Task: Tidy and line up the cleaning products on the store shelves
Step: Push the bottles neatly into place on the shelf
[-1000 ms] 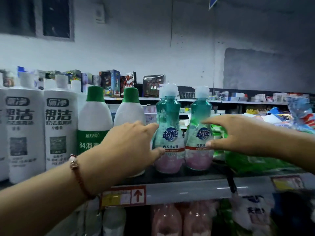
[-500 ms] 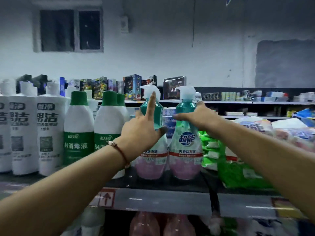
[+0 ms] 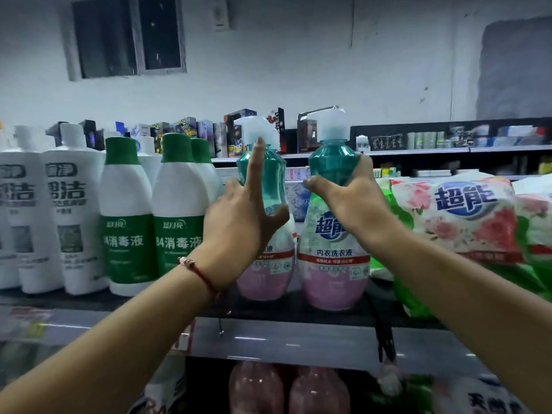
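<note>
Nearest me, two bare forearms reach up over the shelf edge [image 3: 268,342]. The left hand [image 3: 239,222] wraps the waist of the left pump bottle [image 3: 265,264], thumb on the front, forefinger pointing straight up along the neck; its grip looks loose, more steadying than clamped. The right hand [image 3: 349,201] pinches the narrow teal shoulder of the right pump bottle [image 3: 334,264], thumb across the front, fingers curled behind. Both bottles stand upright on the shelf, nearly touching, just beside the green-capped disinfectant bottles [image 3: 179,228] on the left and the detergent bags [image 3: 466,219] on the right. I'd judge the risk is tipping: holds this high on tall, narrow bottles could topple one forward off the edge, or knock the neighbours.
</note>
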Tool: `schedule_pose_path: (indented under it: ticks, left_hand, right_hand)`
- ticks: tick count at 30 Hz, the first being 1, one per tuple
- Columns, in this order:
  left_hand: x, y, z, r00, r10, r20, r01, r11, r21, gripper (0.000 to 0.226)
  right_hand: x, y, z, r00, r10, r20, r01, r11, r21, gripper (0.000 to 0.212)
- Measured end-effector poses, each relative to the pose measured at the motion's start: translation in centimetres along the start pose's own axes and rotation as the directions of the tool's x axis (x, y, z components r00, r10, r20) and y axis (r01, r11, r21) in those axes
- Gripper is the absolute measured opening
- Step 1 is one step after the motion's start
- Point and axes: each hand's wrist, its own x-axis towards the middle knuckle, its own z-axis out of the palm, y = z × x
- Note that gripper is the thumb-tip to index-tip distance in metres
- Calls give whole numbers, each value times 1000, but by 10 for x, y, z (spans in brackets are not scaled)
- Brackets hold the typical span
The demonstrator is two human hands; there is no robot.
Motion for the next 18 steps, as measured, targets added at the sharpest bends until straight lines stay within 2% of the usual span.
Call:
schedule_pose_path:
  ticks: [4,9,13,18]
  left_hand:
    - [1,0,-2,1000,-21,-10,21,999,36,106]
    - [-1,-1,-3,998,-16,-56,16,1000,13,105]
    - [-3,1,-7,1000,-21,-18,21,1000,-8,104]
    - [-6,5,-4,1000,-27,0,27,997,70,100]
  right_hand:
    - [-4,11,11,992,-92,-81,91,996,-6,53]
    - [-2,12,13,988,-95,-124,92,995,-35,52]
    - [-7,13,15,975,-141,-171,125,987,-98,51]
    - [-11,19,21,948,-194,-253,149,971,-184,47]
